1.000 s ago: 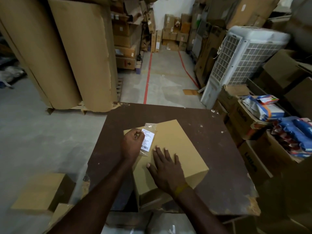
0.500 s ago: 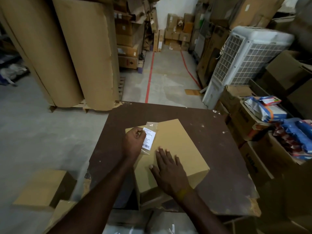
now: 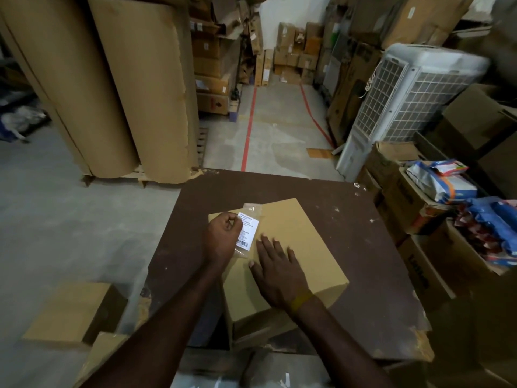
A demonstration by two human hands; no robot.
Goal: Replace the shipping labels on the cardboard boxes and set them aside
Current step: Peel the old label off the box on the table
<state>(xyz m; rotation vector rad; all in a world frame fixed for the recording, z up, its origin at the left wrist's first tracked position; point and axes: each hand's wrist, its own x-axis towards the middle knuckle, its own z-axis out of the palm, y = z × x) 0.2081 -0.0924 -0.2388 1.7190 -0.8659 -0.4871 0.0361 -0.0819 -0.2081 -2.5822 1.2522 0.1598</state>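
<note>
A tan cardboard box (image 3: 296,242) lies on the dark brown table (image 3: 363,247), near its front edge. A white shipping label (image 3: 248,229) in a clear plastic sleeve sits at the box's upper left corner. My left hand (image 3: 222,236) pinches the label's left edge with curled fingers. My right hand (image 3: 277,270) lies flat on the box top, fingers spread, just right of the label and below it.
Big cardboard rolls (image 3: 134,88) stand on a pallet at the left. A white air cooler (image 3: 402,105) and open cartons with packets (image 3: 447,208) crowd the right. Two small boxes (image 3: 72,312) sit on the floor at lower left. Stacked cartons line the far aisle.
My left hand keeps its pinch on the label, which looks slightly more lifted from the box. My right hand stays flat on the box.
</note>
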